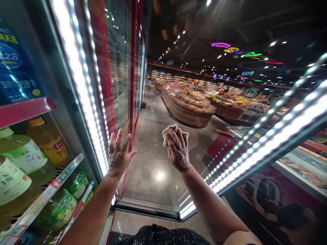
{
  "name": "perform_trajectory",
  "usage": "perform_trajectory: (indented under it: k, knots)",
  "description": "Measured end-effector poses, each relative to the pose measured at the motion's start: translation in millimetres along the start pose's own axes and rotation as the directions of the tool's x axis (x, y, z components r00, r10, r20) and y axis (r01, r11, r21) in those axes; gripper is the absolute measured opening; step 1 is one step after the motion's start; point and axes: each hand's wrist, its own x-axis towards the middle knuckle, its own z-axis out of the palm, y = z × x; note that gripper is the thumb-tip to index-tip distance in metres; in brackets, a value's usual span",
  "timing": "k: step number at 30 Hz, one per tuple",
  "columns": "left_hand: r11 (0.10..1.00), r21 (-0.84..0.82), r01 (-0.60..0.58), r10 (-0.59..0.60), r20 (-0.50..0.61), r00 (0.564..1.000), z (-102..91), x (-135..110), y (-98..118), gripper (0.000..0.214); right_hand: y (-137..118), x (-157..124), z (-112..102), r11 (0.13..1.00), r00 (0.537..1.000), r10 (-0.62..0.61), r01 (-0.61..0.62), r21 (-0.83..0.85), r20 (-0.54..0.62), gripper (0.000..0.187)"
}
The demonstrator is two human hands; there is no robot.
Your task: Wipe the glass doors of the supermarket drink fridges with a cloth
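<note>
A crumpled beige cloth [169, 130] lies under the fingers of my right hand [179, 153], which presses it against the glass door [150, 183]. Edges of the cloth stick out past the fingertips. My left hand [119, 154] is raised near the lit strip on the left, fingers spread and holding nothing. Whether its palm touches the glass I cannot tell. Bright LED strips [245, 149] run along the door's right side, and a dark frame [148, 210] closes its bottom edge.
Close on my left, cooler shelves hold bottled drinks [25, 149] behind price rails [48, 190]. More red-framed cooler doors [134, 68] continue beyond. Through the glass stand a rounded wooden display stand [189, 109] with packed goods and a chest freezer [301, 170] at right.
</note>
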Motion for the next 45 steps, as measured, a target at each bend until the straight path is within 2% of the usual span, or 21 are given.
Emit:
perform_trajectory:
  k: [4, 7, 11, 14, 19, 22, 25, 29, 33, 39, 42, 45]
  knots:
    - [0.999, -0.033, -0.032, 0.031, -0.009, 0.999, -0.5, 0.5, -7.7, 0.081, 1.0, 24.3, -1.7, 0.995, 0.992, 0.094, -0.096, -0.013, -0.086, 0.066]
    - [0.998, -0.042, -0.043, 0.043, -0.017, 0.999, 0.1, 0.5, -10.1, 0.079, -9.0, 33.7, 2.7, 0.99, 0.986, 0.143, -0.143, 0.004, -0.083, 0.064]
    - [0.999, -0.039, -0.011, 0.011, 0.0, 1.0, 1.2, 0.1, -9.3, 0.076, -25.0, 23.4, 12.1, 0.999, 0.998, 0.054, -0.054, 0.009, 0.027, 0.058]
    - [0.998, -0.055, 0.016, -0.016, 0.013, 1.0, 1.0, 0.9, -8.9, 0.081, -28.5, 14.7, 16.3, 1.0, 0.998, -0.013, 0.012, 0.007, 0.059, 0.054]
    - [0.985, -0.047, 0.167, -0.167, 0.009, 0.986, 1.1, 3.7, -10.7, 0.11, -28.6, 26.6, 18.0, 0.999, 0.999, 0.034, -0.034, -0.019, 0.029, 0.051]
    - [0.982, -0.071, 0.176, -0.175, 0.029, 0.984, 3.2, 3.8, -13.0, 0.109, -34.4, 39.0, 22.6, 0.996, 0.996, 0.084, -0.084, -0.026, -0.004, 0.051]
    - [0.981, -0.078, 0.18, -0.179, 0.029, 0.984, 6.4, 2.7, -16.2, 0.114, -41.9, 41.4, 30.1, 0.994, 0.995, 0.1, -0.099, -0.035, 0.013, 0.052]
    - [0.976, -0.075, 0.203, -0.201, 0.033, 0.979, 10.2, 2.1, -20.0, 0.125, -44.6, 31.3, 36.1, 1.0, 0.998, 0.023, -0.023, -0.006, 0.065, 0.054]
    - [0.961, -0.095, 0.259, -0.255, 0.057, 0.965, 12.2, 3.0, -21.2, 0.126, -38.4, 32.5, 34.5, 1.0, 0.997, -0.023, 0.022, 0.013, 0.076, 0.054]
    - [0.965, -0.058, 0.254, -0.253, 0.037, 0.967, 13.2, 3.8, -19.0, 0.125, -43.7, 56.5, 41.1, 0.994, 0.994, 0.109, -0.109, -0.01, 0.005, 0.054]
    - [0.961, -0.037, 0.275, -0.274, 0.032, 0.961, 13.0, 4.2, -18.0, 0.124, -52.4, 51.1, 48.4, 0.998, 0.998, 0.06, -0.06, -0.005, -0.028, 0.051]
    - [0.945, -0.035, 0.324, -0.323, 0.032, 0.946, 13.4, 4.6, -18.0, 0.126, -56.2, 38.4, 52.5, 1.0, 1.0, -0.024, 0.024, 0.016, 0.011, 0.052]
